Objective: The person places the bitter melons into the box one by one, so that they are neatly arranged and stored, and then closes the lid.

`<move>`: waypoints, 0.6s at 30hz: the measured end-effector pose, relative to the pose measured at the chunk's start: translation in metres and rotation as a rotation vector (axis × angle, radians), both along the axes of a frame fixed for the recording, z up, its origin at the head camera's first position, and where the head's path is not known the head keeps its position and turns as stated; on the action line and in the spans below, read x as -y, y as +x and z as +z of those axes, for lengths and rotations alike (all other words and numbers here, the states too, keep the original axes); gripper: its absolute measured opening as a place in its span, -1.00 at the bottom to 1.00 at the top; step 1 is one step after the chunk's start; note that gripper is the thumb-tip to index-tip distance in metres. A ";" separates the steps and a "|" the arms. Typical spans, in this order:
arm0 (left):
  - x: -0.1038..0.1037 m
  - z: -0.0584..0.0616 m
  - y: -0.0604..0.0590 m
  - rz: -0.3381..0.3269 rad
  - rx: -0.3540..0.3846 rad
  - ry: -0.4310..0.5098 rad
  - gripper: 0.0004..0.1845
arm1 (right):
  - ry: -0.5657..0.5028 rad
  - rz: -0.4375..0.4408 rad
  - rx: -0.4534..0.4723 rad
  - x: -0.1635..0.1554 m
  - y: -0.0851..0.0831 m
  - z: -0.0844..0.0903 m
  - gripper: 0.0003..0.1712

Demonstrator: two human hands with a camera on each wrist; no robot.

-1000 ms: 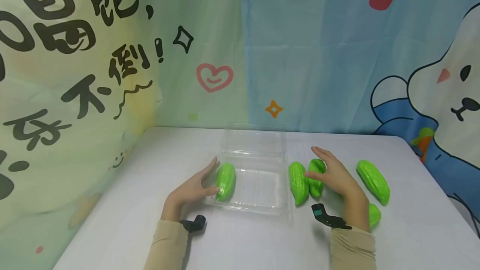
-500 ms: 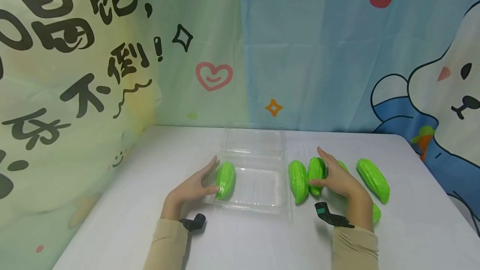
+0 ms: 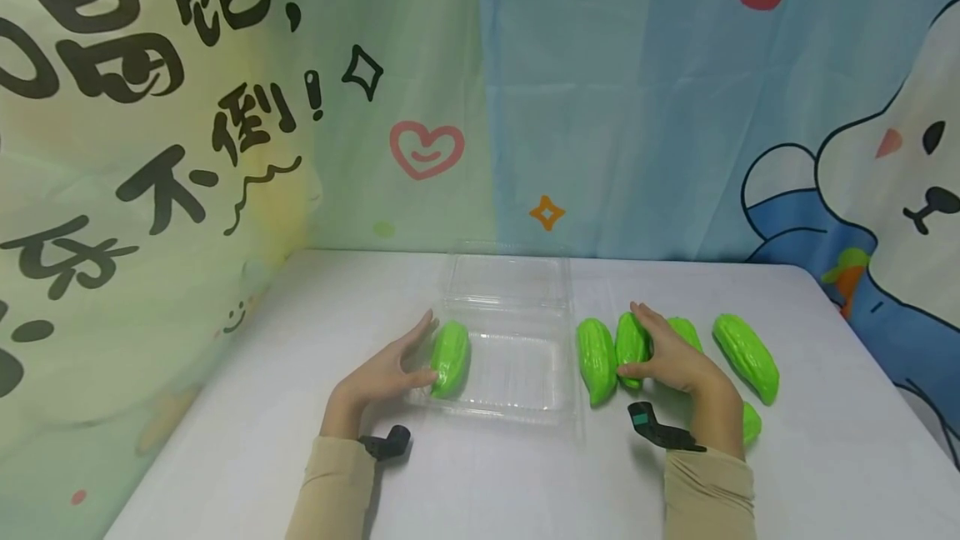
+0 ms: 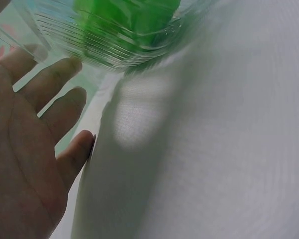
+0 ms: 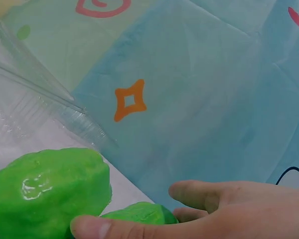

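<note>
– On the white table [image 3: 487, 482], what did each hand have?

– The right hand [image 3: 675, 357] had closed round the second gourd [image 3: 632, 344] in the row right of the clear tray [image 3: 517, 394], with fingers laid over its top and the thumb tucked against its near end. The wrist view showed the same: thumb and fingers with green between them. That gourd lay on the table, just beside the leftmost gourd [image 3: 595, 359].

– And the left hand [image 3: 382, 373]?

– It was flat and relaxed, fingers straight against the tray's left wall, holding nothing. One gourd in the tray [image 3: 450, 357] lay just inside that wall, by the thumb.

– So which step was it?

– By the look of it, the pick-up: the grasp seemed made, the lift not yet begun.

– What would the next move ask for?

– Probably a clean lift clear of its neighbours, then a carry over the tray's right rim to the bare floor beside the gourd already there, while the left hand steadied the light tray. The open lid [image 3: 510, 280] behind left the way free.
</note>
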State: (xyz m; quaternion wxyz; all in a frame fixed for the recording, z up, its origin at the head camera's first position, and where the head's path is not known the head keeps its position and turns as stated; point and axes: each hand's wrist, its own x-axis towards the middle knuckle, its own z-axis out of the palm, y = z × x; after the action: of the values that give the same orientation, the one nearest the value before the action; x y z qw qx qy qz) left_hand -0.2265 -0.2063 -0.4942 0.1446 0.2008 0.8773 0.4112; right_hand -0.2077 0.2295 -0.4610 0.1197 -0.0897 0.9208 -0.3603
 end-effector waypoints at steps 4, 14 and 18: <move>0.000 -0.001 -0.001 0.007 0.004 -0.005 0.08 | 0.019 0.006 0.002 0.000 -0.001 -0.001 0.32; 0.000 -0.001 -0.001 0.008 0.004 -0.006 0.08 | 0.034 0.004 0.052 0.000 0.000 -0.001 0.35; 0.000 -0.001 -0.001 0.004 0.002 -0.001 0.08 | 0.034 0.001 0.056 0.000 0.001 0.000 0.35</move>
State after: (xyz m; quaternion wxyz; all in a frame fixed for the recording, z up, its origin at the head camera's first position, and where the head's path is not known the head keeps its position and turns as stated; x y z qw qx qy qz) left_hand -0.2280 -0.2065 -0.4953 0.1447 0.1986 0.8777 0.4114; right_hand -0.2068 0.2294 -0.4613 0.1471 -0.0780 0.9231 -0.3468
